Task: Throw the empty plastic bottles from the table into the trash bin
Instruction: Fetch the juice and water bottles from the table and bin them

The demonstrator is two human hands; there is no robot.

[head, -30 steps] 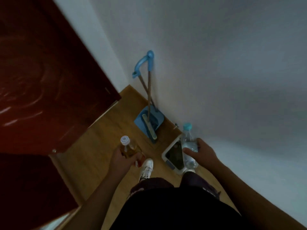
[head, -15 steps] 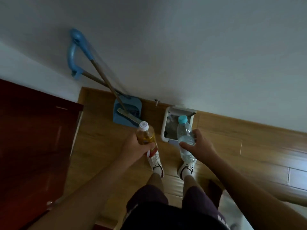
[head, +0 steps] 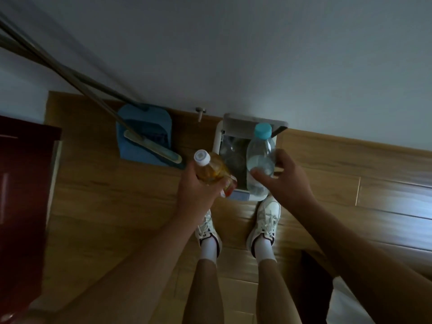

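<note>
I stand over a small white trash bin set against the wall, its lid raised and a clear liner inside. My left hand grips an amber plastic bottle with a white cap, tilted, just left of the bin's opening. My right hand holds a clear plastic bottle with a light blue cap directly above the open bin. Both bottles are upright-ish, caps pointing away from me.
A blue dustpan with a broom leans on the wall left of the bin. A dark red door stands at the far left. My two white sneakers rest on the wooden floor right before the bin.
I have stepped closer and leaned over the bin. Both hands moved forward, the clear bottle now over the bin's opening and the amber one beside it.
</note>
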